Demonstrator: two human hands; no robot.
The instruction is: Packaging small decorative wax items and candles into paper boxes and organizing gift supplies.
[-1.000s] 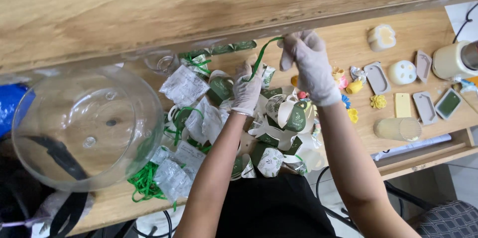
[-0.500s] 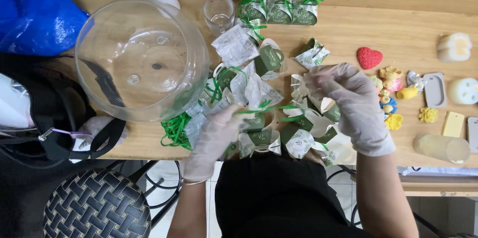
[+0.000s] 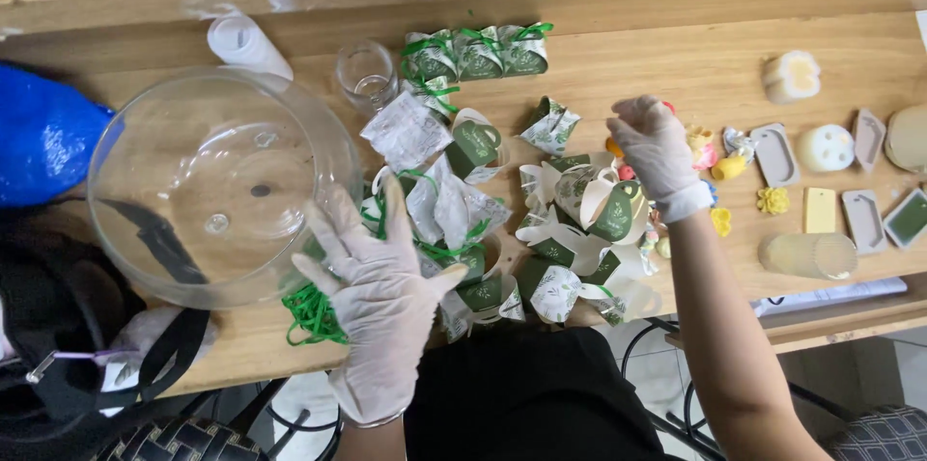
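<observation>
My left hand (image 3: 379, 295), in a white glove, hovers with its fingers spread and nothing in it, over a tangle of green ribbon (image 3: 311, 312) at the near edge of a big clear glass bowl (image 3: 101, 215). My right hand (image 3: 659, 154), also gloved, is curled over small coloured shapes (image 3: 705, 147) beyond a heap of green-and-white paper favour boxes (image 3: 570, 229). What its fingertips touch is hidden. Clear sachets (image 3: 406, 131) lie between the bowl and the boxes.
Three ribbon-tied boxes (image 3: 478, 53) stand at the back beside a small glass (image 3: 367, 75) and a paper roll (image 3: 249, 44). Moulds (image 3: 775, 154), pale shaped pieces (image 3: 826, 147) and a yellow tag (image 3: 819, 210) fill the right. At the left are a blue bag (image 3: 43, 133) and a black bag (image 3: 87, 364).
My left hand has left the box heap and swung left to the bowl's edge, fingers spread. My right hand has moved back from the heap to the coloured shapes. The view has shifted.
</observation>
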